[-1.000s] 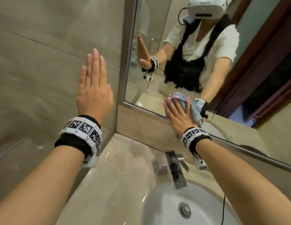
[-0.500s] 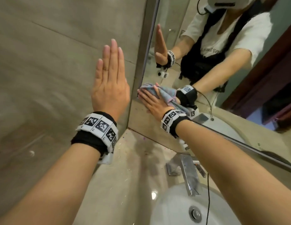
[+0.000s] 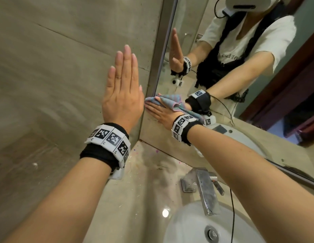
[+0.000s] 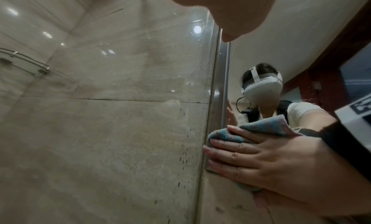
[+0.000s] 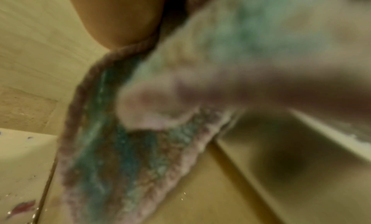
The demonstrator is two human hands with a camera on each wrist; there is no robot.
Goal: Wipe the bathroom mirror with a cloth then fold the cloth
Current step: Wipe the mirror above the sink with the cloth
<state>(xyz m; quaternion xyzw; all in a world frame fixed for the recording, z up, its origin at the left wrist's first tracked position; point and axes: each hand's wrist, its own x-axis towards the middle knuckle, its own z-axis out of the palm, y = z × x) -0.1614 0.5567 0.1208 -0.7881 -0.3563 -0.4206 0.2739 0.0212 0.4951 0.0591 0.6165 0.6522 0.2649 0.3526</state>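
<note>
My left hand [image 3: 123, 85] lies flat on the tiled wall [image 3: 56, 67] just left of the mirror frame [image 3: 163, 41], fingers straight and together. My right hand [image 3: 159, 113] presses a blue and pink cloth [image 3: 167, 102] against the mirror [image 3: 187, 23] at its lower left corner. In the left wrist view the right hand's [image 4: 251, 156] fingers lie spread and nearly straight over the bunched cloth [image 4: 257, 127], reaching the frame. A blurred fold of the cloth [image 5: 124, 164] fills the right wrist view, hanging below the palm.
Below the mirror runs a beige countertop [image 3: 144, 172] with a chrome faucet [image 3: 205, 188] and a white basin [image 3: 187, 225]. A black cable [image 3: 232, 207] hangs from my right arm. A glass corner shelf [image 4: 24, 63] is on the wall.
My right hand has slid the cloth left along the mirror's bottom edge into the lower left corner. The left hand has stayed flat on the wall.
</note>
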